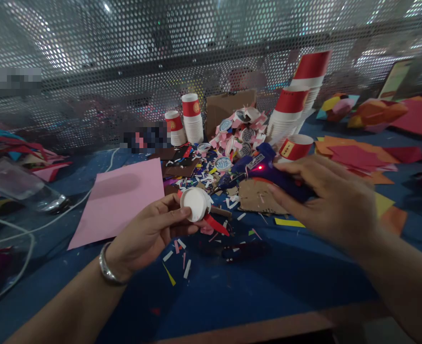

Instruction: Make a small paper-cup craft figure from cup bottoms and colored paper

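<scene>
My left hand [150,227] pinches a small white paper cup piece [195,203] between thumb and fingers, its round face turned toward me. A red paper strip [216,224] shows just to the right of that piece; whether it is attached I cannot tell. Wrapped around the handle of a dark blue glue gun [259,160], my right hand [334,200] keeps it above a piece of cardboard [261,196]. A red light glows on the gun's side, and its nozzle points left toward the cup piece, apart from it.
Pink paper [125,198] lies left, near a white cable [62,217] and a clear container [25,186]. Cut cup pieces [247,131] are heaped behind, between stacked paper cups [193,119] and taller stacks [290,107]. Orange and red sheets [354,155] lie right. A perforated metal screen [135,86] rises behind.
</scene>
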`<move>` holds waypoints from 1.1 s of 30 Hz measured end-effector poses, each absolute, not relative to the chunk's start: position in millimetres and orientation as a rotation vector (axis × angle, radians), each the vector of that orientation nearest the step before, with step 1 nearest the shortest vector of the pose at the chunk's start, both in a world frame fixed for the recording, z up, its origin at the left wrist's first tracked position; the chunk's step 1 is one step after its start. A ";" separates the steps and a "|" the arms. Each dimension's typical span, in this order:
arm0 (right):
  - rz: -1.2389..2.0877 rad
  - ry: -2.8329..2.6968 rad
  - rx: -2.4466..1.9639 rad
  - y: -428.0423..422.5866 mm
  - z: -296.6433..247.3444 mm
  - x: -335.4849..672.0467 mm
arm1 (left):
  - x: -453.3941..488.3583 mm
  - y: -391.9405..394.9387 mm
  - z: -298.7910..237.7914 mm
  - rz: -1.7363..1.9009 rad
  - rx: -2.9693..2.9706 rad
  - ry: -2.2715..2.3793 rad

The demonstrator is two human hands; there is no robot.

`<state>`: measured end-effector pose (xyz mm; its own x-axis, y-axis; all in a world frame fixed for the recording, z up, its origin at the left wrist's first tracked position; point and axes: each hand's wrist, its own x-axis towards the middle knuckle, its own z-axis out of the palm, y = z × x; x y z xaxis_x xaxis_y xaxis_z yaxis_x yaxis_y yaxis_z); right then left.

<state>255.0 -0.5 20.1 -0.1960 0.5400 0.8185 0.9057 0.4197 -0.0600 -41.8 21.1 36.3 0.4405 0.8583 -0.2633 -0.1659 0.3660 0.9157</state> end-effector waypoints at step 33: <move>0.042 -2.594 -1.078 -2.5 22.1 193.8 | -44.3 26.8 35.6 1.018 0.844 1.006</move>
